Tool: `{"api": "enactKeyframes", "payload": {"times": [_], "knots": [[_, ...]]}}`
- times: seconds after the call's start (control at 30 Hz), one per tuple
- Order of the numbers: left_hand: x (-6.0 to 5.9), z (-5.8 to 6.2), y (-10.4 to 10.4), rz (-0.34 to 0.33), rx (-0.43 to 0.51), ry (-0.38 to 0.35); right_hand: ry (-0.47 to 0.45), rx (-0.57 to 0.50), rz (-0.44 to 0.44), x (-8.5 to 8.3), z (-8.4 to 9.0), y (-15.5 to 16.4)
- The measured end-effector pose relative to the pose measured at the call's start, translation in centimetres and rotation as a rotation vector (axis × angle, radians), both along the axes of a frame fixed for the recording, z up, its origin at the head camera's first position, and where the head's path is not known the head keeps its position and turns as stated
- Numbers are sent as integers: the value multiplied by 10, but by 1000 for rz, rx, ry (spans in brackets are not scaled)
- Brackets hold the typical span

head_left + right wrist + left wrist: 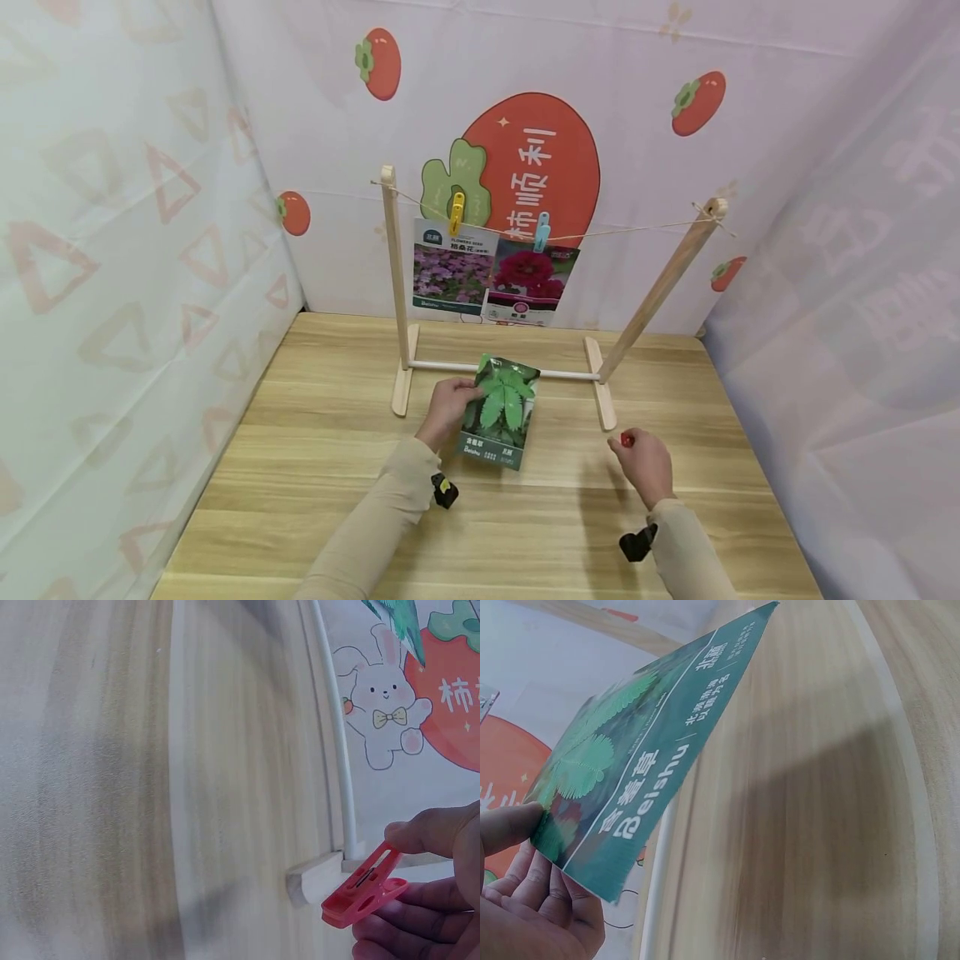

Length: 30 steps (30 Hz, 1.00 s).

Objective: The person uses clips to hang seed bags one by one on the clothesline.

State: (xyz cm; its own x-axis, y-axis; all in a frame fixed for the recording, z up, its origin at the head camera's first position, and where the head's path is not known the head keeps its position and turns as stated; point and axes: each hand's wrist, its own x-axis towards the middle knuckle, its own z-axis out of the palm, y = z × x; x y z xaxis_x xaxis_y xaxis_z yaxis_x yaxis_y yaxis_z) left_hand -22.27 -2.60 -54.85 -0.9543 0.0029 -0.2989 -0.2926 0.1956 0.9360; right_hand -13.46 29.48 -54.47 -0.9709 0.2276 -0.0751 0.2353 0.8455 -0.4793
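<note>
My left hand [447, 412] pinches a green seed packet [501, 412] by its left edge, thumb on the printed front, above the table. In the left wrist view the packet [630, 757] is tilted, its leaf picture and white lettering showing. Over to the right, my right hand [647, 463] holds a red clothespin [627, 437] between thumb and fingers. The right wrist view shows this clothespin [364, 889] with its jaws closed and its handle ends in the grip. Nothing touches the clothespin's tip.
A wooden stand has a left post [396, 267], a right post [663, 292] and a string [622, 232] between them. A yellow clothespin [457, 213] holds a purple-flower packet [452, 271] there; a blue clothespin [542, 232] holds a red-flower packet [531, 279]. A white bar [442, 366] joins the feet.
</note>
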Motion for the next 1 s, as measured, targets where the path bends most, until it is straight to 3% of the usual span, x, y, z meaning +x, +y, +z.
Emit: {"api": "enactKeyframes", "payload": {"times": [0.43,1.0], "knots": [[-1,9,0,22,21,17,49,-54,-24,-9,17,-1],[-4,14,1,20,42,4,209,-72,-42,-14,28,-13]]}}
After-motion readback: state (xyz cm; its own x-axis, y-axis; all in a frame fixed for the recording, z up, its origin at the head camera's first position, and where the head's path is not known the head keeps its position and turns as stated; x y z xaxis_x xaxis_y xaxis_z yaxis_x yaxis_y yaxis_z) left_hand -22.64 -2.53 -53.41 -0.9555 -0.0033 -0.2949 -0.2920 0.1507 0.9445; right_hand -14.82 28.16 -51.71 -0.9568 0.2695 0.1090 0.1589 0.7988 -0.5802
